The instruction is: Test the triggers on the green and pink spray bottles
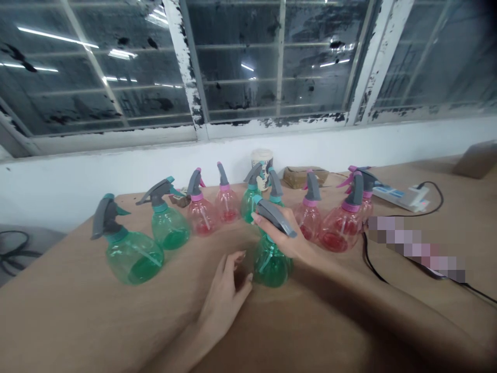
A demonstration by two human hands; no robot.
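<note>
My right hand (291, 235) is wrapped round the neck of a green spray bottle (272, 267) with a grey and teal spray head, which stands upright in the middle of the table. Green liquid shows in its lower part. Just left of it is my left hand (222, 300), its fingers curved and apart with nothing in them. On the left stand two more green spray bottles (135, 261) (171, 230). Behind my hands are two pink spray bottles (202, 217) (227, 204) and a further green one (249, 201). Several pink spray bottles (337, 233) stand at the right.
At the back, a patterned paper cup (262, 155) stands near a brown package (305, 176). A white power strip (404, 197) with a black cable lies at the right, near a blurred-out object (417, 248). A cardboard box (476, 159) sits at the far right.
</note>
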